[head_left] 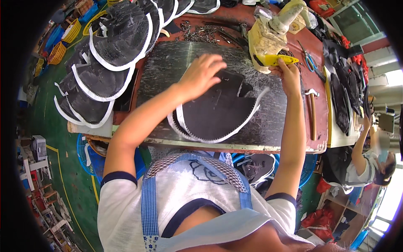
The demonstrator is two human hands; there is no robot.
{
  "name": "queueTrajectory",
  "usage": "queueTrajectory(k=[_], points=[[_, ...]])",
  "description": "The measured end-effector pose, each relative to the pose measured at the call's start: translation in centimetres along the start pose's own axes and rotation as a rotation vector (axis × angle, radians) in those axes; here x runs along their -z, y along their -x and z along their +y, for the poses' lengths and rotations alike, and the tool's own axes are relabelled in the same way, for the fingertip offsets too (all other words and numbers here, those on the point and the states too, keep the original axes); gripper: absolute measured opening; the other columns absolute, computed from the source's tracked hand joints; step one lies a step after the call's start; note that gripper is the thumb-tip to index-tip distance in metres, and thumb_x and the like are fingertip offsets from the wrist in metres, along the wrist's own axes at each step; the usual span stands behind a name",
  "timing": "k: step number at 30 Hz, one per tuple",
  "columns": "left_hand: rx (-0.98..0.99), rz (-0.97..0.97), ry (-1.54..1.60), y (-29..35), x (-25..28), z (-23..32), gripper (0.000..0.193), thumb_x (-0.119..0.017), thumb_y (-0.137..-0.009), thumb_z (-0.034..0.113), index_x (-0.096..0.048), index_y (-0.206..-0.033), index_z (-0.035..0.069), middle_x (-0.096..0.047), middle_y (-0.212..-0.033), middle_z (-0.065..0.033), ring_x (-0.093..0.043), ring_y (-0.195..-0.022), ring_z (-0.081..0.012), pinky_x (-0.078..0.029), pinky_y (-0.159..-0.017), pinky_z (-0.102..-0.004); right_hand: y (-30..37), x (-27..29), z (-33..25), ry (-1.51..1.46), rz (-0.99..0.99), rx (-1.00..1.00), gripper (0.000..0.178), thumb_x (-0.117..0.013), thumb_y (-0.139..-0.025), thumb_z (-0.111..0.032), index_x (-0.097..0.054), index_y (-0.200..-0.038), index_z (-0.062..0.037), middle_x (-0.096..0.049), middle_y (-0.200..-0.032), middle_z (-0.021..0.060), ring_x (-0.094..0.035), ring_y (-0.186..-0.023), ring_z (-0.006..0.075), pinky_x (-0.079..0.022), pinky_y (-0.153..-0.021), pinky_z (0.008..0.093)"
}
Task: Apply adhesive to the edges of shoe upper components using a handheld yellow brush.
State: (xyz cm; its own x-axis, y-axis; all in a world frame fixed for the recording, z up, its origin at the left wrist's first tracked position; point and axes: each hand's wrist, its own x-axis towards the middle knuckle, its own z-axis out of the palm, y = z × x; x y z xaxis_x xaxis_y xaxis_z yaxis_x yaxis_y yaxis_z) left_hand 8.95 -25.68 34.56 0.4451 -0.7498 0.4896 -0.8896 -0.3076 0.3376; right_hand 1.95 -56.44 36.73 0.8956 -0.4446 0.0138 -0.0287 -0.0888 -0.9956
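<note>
A black curved fabric piece with a white toothed zipper edge lies on the dark scratched work board, with a notch at its upper right. Over its upper left part, my left hand is open, fingers apart and slightly bent, holding nothing. Whether it touches the piece I cannot tell. Farther right, my right hand is closed on a yellow utility knife. The knife lies level beside the base of a worn cream-coloured machine; its blade does not show clearly.
Several similar black pieces with white zipper edges overlap at the left. Small metal parts lie at the back. Blue-handled scissors and a hammer rest at the right. Another person works at far right.
</note>
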Motion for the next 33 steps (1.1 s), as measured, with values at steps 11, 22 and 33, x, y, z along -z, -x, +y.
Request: queueTrajectory(k=[11,22,33], points=[[0.024,-0.254,0.030,4.7,-0.4,4.8,0.068,-0.063,-0.084,0.033,-0.040,-0.135,-0.006,-0.036,-0.145,-0.0210,-0.033,-0.136,-0.0341,-0.026,-0.113,-0.0449,-0.6,-9.9,-0.2,0.355,-0.305,0.151,0.023,-0.069,-0.088,-0.020,-0.062,-0.088,0.0011,-0.065,-0.074,0.0049,-0.058,-0.068,0.0076,-0.046,-0.060,0.0243],[0.029,-0.228,0.048,4.6,-0.4,4.7,0.069,-0.067,-0.081,0.033,-0.042,-0.134,-0.003,-0.038,-0.143,-0.0181,-0.036,-0.133,-0.0335,-0.029,-0.112,-0.0438,-0.9,-9.8,0.8,0.181,-0.416,0.096,0.019,-0.062,-0.090,-0.018,-0.059,-0.090,0.0007,-0.065,-0.077,0.0044,-0.057,-0.066,0.0088,-0.046,-0.060,0.0235],[0.034,-0.150,0.119,5.0,-0.4,4.3,0.064,-0.073,-0.077,0.029,-0.049,-0.128,0.000,-0.045,-0.133,-0.0154,-0.042,-0.126,-0.0321,-0.034,-0.108,-0.0436,2.2,-5.6,-3.3,0.219,-0.318,0.117,0.029,-0.051,-0.096,-0.027,-0.063,-0.089,-0.0023,-0.064,-0.079,0.0027,-0.053,-0.066,0.0081,-0.040,-0.060,0.0230]])
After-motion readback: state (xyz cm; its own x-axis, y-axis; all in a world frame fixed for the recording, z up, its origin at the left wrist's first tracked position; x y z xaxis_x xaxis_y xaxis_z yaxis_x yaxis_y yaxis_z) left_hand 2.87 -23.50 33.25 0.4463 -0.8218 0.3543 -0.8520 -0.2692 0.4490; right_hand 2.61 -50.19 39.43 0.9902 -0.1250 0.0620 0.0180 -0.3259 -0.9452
